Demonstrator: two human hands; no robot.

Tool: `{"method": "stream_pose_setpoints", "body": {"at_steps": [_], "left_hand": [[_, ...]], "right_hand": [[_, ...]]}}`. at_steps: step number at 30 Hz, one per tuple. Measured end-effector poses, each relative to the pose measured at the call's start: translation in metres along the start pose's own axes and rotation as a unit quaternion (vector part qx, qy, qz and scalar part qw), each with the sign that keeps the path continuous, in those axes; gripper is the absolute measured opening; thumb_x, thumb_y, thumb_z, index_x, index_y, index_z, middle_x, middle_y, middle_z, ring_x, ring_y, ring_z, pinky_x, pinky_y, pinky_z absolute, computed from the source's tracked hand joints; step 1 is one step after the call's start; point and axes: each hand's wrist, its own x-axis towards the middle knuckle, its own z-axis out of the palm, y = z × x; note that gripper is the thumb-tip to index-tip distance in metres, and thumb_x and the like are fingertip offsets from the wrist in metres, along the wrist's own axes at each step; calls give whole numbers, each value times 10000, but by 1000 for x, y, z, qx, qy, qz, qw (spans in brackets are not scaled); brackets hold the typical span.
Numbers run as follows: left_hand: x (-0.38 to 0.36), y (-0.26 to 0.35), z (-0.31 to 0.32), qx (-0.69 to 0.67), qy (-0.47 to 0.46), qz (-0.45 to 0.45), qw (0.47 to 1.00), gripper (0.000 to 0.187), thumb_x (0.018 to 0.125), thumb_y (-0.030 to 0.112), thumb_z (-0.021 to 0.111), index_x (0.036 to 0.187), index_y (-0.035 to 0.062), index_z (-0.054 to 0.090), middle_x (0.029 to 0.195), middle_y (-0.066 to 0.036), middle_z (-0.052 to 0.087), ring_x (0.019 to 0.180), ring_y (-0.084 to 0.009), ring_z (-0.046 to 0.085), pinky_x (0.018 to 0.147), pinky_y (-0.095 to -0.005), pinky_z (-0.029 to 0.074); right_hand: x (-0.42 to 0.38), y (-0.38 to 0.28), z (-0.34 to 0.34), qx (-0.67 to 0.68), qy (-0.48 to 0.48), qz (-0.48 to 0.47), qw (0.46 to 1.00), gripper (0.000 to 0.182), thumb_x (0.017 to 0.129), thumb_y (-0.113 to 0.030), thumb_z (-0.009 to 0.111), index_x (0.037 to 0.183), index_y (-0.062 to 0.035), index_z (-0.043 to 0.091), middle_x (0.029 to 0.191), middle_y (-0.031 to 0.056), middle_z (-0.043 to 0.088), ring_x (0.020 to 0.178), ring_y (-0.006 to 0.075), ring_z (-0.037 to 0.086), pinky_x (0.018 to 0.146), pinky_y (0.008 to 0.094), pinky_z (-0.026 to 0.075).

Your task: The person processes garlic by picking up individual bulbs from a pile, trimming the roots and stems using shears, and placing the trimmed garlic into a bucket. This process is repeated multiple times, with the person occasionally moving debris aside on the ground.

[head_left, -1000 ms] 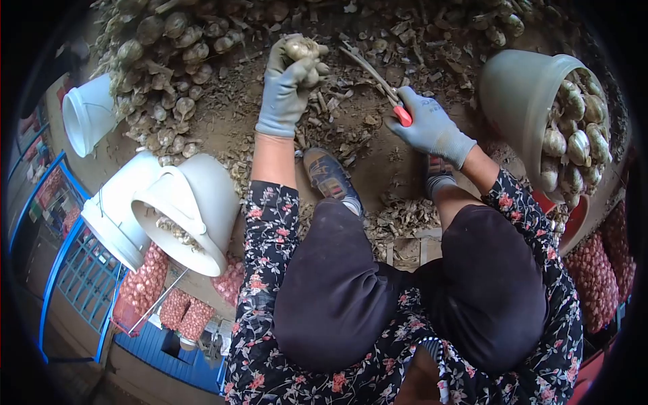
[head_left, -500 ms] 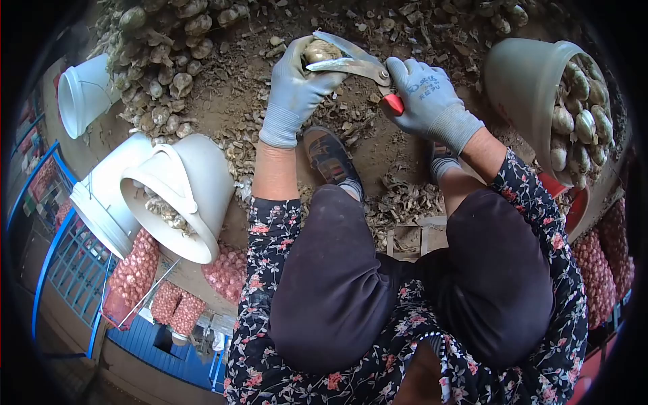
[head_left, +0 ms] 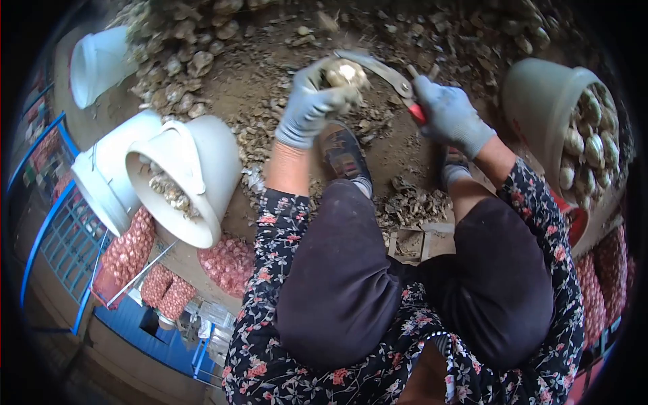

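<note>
In a light grey-blue glove, my left hand [head_left: 312,108] is closed around a garlic bulb [head_left: 345,73], whose pale white patch faces up. My right hand [head_left: 451,115], gloved the same way, grips a pair of pruning shears [head_left: 385,73] by the red handle. The blades are spread apart; one curved blade reaches left to just above the bulb, and the other points up near my fingers. Several untrimmed garlic bulbs [head_left: 196,64] lie heaped beyond my left hand at the upper left.
A tipped white bucket [head_left: 226,158] with some garlic lies at left, other white buckets [head_left: 111,182] beside it. At right leans a bucket [head_left: 533,101] full of bulbs. Mesh sacks of garlic [head_left: 128,253] stand lower left. Dry trimmings [head_left: 412,206] litter the ground around my shoes [head_left: 344,152].
The shears have opened wider and drawn right, away from the bulb. The bulb's white patch now shows, and a blurred scrap appears above it. The whole view has shifted slightly.
</note>
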Motion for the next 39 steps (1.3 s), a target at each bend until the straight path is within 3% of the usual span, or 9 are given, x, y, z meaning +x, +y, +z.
{"method": "stream_pose_setpoints", "body": {"at_steps": [5, 7, 11, 13, 17, 22, 27, 32, 39], "left_hand": [[-79, 35, -27, -86, 193, 159, 964, 370, 743, 34, 615, 1105, -5, 552, 936, -137, 627, 711, -146, 622, 594, -244, 537], [-135, 58, -66, 123, 508, 330, 786, 245, 764, 21, 613, 1002, 12, 557, 890, -78, 600, 712, -140, 589, 635, -250, 548], [-223, 87, -149, 307, 602, 364, 641, 247, 798, 90, 623, 1014, -16, 564, 939, -113, 604, 779, -184, 595, 690, -271, 518], [-207, 94, -136, 769, 595, 72, 222, 284, 772, 45, 645, 1036, -25, 566, 1017, -177, 576, 891, -294, 573, 799, -403, 487], [-98, 100, -123, 549, 500, 153, 652, 341, 799, 167, 627, 1092, 0, 580, 1061, -211, 591, 1036, -318, 564, 942, -412, 415], [55, 66, -182, 664, 397, -217, 595, 535, 771, 167, 655, 1247, 70, 432, 1341, -247, 314, 1096, -406, 553, 886, -434, 491], [52, 28, -190, 642, 427, 13, 636, 459, 754, 142, 690, 1162, 31, 512, 1181, -204, 483, 964, -308, 606, 847, -371, 505], [14, 15, -114, 98, 260, 99, 955, 557, 679, 73, 763, 1171, -16, 518, 1028, -88, 595, 873, -129, 581, 770, -258, 504], [3, 24, -58, 151, 203, 138, 957, 564, 651, -14, 743, 1177, -27, 544, 1038, -71, 623, 934, -121, 597, 823, -260, 508]], "right_hand": [[-14, 6, 8, 36, -2, 83, 996, 287, 789, -178, 610, 975, -39, 441, 825, 235, 620, 813, 418, 610, 703, 492, 473], [-17, 8, 11, 69, 4, 104, 992, 272, 807, -185, 598, 971, -33, 444, 803, 243, 603, 807, 434, 591, 686, 495, 457], [-12, 3, 13, 111, -3, 123, 986, 286, 829, -204, 589, 999, -20, 451, 792, 251, 594, 807, 446, 581, 670, 490, 448], [-5, -1, 12, 109, -25, 117, 987, 310, 823, -206, 593, 1025, -17, 454, 800, 251, 599, 812, 441, 587, 676, 484, 454], [1, -5, 9, 104, -31, 122, 986, 314, 817, -208, 601, 1019, -18, 454, 802, 252, 599, 809, 444, 586, 680, 485, 453], [4, -5, 8, 117, -31, 138, 983, 332, 807, -222, 614, 1011, -21, 445, 818, 249, 586, 833, 445, 577, 693, 477, 453], [20, -7, 6, 117, -83, 142, 979, 345, 808, -243, 598, 1024, -17, 453, 881, 256, 605, 885, 435, 586, 758, 495, 459], [44, -29, -3, 85, -71, 77, 991, 294, 830, -234, 569, 1000, -23, 457, 952, 236, 602, 936, 408, 582, 805, 470, 459], [60, -54, -9, -79, 0, 33, 996, 386, 806, -300, 624, 1041, -40, 463, 931, 181, 596, 878, 351, 614, 770, 462, 473]]}}
